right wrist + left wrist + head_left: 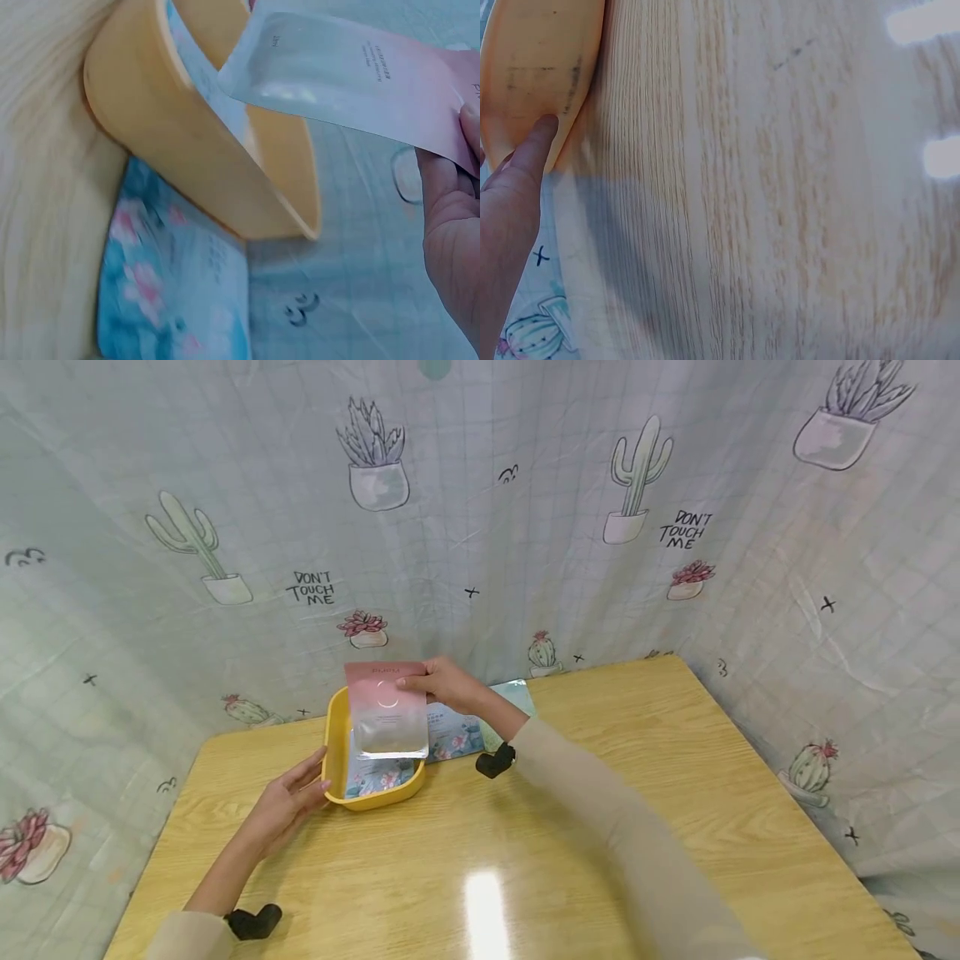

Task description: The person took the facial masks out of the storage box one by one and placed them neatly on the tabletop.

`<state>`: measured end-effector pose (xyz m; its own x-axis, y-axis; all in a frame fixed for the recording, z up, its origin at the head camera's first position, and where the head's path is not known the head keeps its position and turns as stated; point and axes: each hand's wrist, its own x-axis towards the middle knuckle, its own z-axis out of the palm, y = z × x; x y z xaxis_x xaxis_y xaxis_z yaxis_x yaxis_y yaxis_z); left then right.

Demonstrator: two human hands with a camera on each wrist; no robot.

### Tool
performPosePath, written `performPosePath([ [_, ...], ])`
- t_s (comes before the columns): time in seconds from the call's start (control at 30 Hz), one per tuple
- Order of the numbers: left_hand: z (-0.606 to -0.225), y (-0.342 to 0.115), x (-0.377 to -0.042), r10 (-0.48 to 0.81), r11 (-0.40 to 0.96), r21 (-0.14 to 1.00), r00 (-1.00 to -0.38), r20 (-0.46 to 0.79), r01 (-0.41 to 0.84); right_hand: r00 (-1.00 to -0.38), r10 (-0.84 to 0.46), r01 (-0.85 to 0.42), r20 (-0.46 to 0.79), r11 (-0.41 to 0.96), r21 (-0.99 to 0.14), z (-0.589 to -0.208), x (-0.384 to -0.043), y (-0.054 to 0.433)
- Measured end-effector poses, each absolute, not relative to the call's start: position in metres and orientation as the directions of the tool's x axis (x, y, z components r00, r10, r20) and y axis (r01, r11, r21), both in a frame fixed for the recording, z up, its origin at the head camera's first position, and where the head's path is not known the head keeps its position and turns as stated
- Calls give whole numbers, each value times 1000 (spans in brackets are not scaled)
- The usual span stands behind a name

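Observation:
My right hand (452,685) pinches a pink and silver face mask sachet (387,714) near its upper edge, thumb on the front. The sachet hangs over a yellow plastic basket (335,739), covering part of its opening; in the right wrist view the sachet (330,79) is above the rim. Inside the basket lies a blue floral sachet (378,777). My left hand (288,797) rests against the basket's left side, its thumb and fingers at the wall, and in the left wrist view a fingertip touches the basket (544,67).
Right of the basket another blue floral sachet (455,732) lies on the wooden table (570,827), with a pale green sachet (513,697) beside it, partly behind my right wrist. A cactus-print curtain (465,552) hangs along the table's back and sides.

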<state>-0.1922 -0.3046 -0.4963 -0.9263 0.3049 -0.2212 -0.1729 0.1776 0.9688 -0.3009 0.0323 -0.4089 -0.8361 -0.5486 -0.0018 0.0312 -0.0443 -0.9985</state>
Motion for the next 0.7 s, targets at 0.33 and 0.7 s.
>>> performPosePath([
  [0.33, -497, -305, -194, 320, 139, 976, -925, -203, -166, -859, -510, -35, 48, -36, -999, -391, -301, 71],
  [0.7, -499, -305, -194, 327, 118, 979, -924, -196, -165, -871, -491, -38, 28, 10, -999, -384, -296, 99],
])
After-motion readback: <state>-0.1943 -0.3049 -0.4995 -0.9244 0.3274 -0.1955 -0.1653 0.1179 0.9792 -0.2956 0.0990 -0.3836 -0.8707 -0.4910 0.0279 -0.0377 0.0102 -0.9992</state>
